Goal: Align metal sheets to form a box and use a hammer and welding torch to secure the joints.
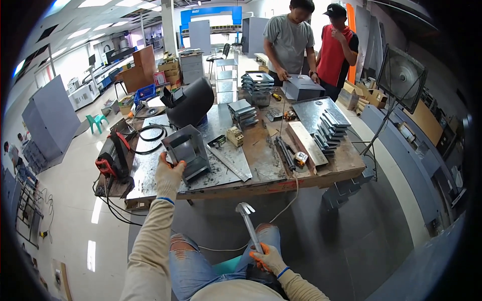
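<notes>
My left hand point(168, 173), in a pale work glove, grips the near edge of a grey sheet-metal box point(188, 150) that stands on a steel plate point(226, 170) on the workbench. My right hand point(268, 258), gloved with orange fingertips, holds a chipping hammer point(247, 220) by its handle. The hammer head points up, below the bench edge and above my knee in torn jeans. A black welding helmet point(193, 103) rests just behind the box.
The wooden workbench point(326, 170) carries stacks of grey metal parts point(329, 128), a tape measure point(300, 158) and a red welding machine point(111, 158) with cables at its left end. Two people stand at the far side over another metal box point(303, 86). A standing fan point(401, 75) is at right.
</notes>
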Motion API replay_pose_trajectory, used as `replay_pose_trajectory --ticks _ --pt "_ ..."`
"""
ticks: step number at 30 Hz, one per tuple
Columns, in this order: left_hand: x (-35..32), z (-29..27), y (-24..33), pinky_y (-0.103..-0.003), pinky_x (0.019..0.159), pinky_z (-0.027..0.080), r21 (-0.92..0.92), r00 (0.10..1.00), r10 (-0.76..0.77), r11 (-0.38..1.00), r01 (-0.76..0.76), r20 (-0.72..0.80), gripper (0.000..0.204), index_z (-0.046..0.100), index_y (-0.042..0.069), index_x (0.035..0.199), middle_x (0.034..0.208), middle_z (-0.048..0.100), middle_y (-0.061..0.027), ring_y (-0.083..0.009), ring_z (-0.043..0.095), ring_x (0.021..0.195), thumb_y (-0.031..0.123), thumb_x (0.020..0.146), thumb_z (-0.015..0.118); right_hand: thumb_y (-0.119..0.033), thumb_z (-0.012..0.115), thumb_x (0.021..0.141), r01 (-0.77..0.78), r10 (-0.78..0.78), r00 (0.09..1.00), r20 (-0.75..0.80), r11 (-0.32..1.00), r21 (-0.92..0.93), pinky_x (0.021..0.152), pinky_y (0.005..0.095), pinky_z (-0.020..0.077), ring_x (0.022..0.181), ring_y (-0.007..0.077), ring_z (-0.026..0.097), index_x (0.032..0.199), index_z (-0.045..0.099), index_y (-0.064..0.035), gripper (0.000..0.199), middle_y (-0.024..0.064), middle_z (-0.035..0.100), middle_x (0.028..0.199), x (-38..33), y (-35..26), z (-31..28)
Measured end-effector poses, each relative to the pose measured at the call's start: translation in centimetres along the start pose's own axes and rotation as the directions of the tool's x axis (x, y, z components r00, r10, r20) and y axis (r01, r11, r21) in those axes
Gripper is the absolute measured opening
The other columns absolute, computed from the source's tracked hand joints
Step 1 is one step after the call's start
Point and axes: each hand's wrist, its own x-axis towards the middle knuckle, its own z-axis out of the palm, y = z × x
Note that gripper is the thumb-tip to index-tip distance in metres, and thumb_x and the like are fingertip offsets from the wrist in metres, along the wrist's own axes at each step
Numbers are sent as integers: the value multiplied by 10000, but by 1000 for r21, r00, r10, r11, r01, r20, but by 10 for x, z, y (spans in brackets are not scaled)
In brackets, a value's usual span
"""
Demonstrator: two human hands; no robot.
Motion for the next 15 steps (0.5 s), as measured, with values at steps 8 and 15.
replay_pose_trajectory --ticks 8,15 --pt "-18 -30 2 -317 767 568 -163 976 187 965 -204 -115 552 603 -4 1427 1151 693 -122 -246 691 974 157 943 816 -110 777 967 299 -296 954 43 946 -124 501 229 429 564 100 565 1329 696 -30 379 64 693 840 6 -34 32" --pt "42 -37 85 -405 1047 501 -84 551 827 561 -824 113 379 708 46 1327 1378 659 -123 -293 624 1231 313 1062 656 -109 773 965 554 -594 804 -1 751 -360 606 271 498 678 147 634 1372 680 -12 429 91 750 932 -2 -83 59"
